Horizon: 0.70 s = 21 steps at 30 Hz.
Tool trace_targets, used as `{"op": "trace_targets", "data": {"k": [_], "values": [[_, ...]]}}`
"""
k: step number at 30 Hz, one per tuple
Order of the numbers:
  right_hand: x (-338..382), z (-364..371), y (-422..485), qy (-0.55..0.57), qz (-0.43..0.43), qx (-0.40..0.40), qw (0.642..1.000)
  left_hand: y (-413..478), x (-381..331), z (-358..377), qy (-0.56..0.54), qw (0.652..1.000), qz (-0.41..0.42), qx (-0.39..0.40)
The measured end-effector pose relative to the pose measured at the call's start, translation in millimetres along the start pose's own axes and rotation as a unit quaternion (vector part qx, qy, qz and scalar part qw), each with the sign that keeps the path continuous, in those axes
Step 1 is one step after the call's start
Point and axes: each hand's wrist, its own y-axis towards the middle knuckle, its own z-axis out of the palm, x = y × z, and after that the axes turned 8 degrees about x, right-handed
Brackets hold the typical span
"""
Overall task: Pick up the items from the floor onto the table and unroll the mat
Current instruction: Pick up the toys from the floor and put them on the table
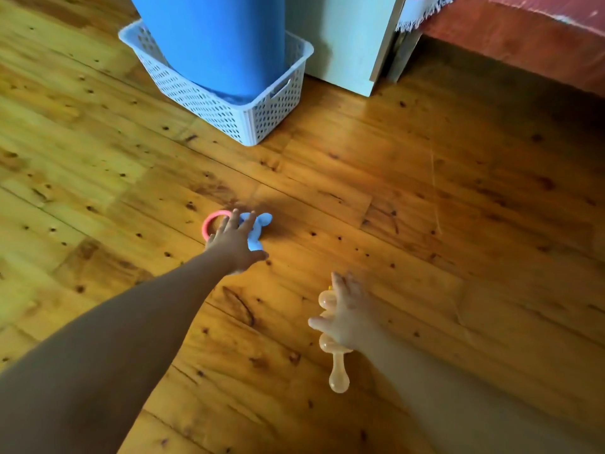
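Observation:
A blue toy with a pink ring (258,229) lies on the wooden floor at the centre. My left hand (234,242) is spread over it, fingers apart, touching or just above it. A pale orange rattle (337,371) lies lower right on the floor; my right hand (343,316) covers its middle with fingers spread, and whether it grips the rattle is unclear. A rolled blue mat (212,40) stands upright in a white perforated basket (262,119) at the top.
A white cabinet corner (347,44) stands right of the basket. A red-covered piece of furniture with a fringed white cloth (510,40) fills the top right. Wooden floorboards (458,208) stretch all around.

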Motion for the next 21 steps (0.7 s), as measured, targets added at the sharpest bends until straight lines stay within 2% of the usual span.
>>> {"op": "trace_targets", "data": {"k": [6,10,13,18,21], "values": [[-6.0,28.1,-0.8,0.007,0.029,-0.015,0.999,4.2,-3.7,10.8,0.005,0.999,-0.036,-0.017],[-8.3,33.0,-1.5,-0.029,-0.012,-0.039,0.999,2.5,-5.9,15.9,0.034,0.998,-0.041,-0.034],[-8.4,31.1,-3.3,-0.012,-0.020,-0.053,0.998,-0.7,-7.3,14.8,0.053,0.997,-0.038,-0.039],[-3.7,-0.9,-18.9,0.032,-0.018,-0.057,0.998,-24.3,-14.5,-1.3,0.078,0.997,-0.025,-0.009],[10.2,-50.1,-54.2,0.069,-0.024,-0.053,0.996,-61.7,-35.6,-41.2,0.079,0.997,-0.001,-0.005]]}}
